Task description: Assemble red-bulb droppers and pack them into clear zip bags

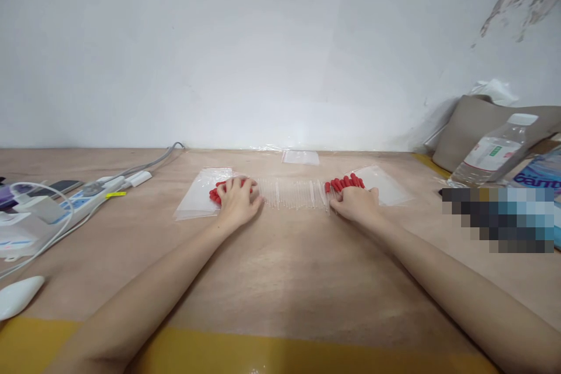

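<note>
A row of thin clear tubes (294, 194) lies side by side across the middle of the table. My left hand (239, 201) rests at the row's left end, over a pile of small red rubber bulbs (214, 194). Its fingers are spread and bent onto the bulbs; the fingertips are partly hidden. At the right end, my right hand (357, 204) has its fingers closed at a clear dropper with a red bulb (327, 187). Beyond those knuckles, several more red-topped droppers (346, 181) lie together, their lower parts covered by the hand.
Clear plastic bags (193, 201) lie left, another bag (388, 187) right, and a small bag (301, 157) by the wall. Leftward are a power strip (79, 201), cables and a white mouse (20, 297). A water bottle (493, 155) and grey bin (456, 128) stand right.
</note>
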The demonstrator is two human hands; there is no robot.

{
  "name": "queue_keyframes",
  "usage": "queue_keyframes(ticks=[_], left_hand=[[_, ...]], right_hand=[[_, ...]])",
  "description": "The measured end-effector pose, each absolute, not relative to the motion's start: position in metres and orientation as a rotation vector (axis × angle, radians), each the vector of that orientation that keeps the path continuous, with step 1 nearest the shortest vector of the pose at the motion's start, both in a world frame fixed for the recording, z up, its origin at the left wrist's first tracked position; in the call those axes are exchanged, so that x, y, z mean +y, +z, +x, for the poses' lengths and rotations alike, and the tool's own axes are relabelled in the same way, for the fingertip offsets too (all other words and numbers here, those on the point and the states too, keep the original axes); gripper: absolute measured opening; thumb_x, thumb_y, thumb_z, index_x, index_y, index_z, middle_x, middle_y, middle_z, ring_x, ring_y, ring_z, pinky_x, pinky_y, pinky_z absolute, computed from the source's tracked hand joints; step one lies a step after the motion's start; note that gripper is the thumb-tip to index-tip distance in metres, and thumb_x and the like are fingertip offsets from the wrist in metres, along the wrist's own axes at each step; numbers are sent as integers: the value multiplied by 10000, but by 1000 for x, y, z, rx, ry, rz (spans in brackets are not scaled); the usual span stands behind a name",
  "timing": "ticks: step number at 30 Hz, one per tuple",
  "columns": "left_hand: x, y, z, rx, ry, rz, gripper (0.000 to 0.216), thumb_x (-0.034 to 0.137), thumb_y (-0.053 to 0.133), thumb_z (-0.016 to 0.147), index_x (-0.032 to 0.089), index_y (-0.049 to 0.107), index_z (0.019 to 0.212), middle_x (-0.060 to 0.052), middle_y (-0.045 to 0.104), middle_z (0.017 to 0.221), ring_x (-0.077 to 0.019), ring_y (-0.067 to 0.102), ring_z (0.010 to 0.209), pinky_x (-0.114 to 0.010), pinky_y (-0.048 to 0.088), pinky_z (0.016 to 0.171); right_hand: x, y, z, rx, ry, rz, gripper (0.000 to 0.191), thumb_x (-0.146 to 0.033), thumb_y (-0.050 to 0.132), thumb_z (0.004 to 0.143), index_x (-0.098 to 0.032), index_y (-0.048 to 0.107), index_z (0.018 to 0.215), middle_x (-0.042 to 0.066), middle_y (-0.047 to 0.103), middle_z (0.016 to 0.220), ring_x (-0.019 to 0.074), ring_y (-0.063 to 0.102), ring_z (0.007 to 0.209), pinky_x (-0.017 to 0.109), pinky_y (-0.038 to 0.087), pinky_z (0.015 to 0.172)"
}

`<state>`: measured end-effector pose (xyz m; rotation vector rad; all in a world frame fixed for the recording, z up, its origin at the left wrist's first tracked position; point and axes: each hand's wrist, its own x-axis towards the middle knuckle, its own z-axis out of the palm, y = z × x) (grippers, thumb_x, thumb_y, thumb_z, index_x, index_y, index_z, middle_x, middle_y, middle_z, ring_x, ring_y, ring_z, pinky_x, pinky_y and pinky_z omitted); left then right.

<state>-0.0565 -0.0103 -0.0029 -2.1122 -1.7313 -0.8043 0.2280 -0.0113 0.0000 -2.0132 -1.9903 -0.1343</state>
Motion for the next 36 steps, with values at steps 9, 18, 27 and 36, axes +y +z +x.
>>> queue_keyframes(ticks=[9,18,27,36], left_hand=[[6,2,-84,-1767,-651,-2090,249,447,563,711,243,639,832,-120,481,1135,-326,363,1075,-508,238,845],[9,0,-83,-1579,-752,-2207,184,290,526,783,226,654,667,-57,585,889,-244,472,904,-416,339,785],[9,-3,-82,-1451,-737,-2320,220,222,403,855,180,612,800,-70,600,849,-212,546,814,-329,430,714],[-38,-8,-29,-1177,-1292,-2545,155,190,406,869,194,550,927,-36,601,877,-150,552,850,-280,444,777]], right_hand=[[-10,15,234,-1878,142,-2104,412,-472,423,742,-192,487,446,47,506,538,211,499,616,378,302,630],[-27,14,221,-1902,183,-1585,267,-355,434,758,-188,490,558,6,542,575,138,485,554,256,300,538],[-47,-19,198,-2392,-45,-1022,157,-275,468,802,-175,560,723,29,563,705,149,476,716,307,287,722],[-44,-17,202,-2365,70,-1001,220,-398,551,779,-185,591,812,39,570,776,167,483,772,310,320,721]])
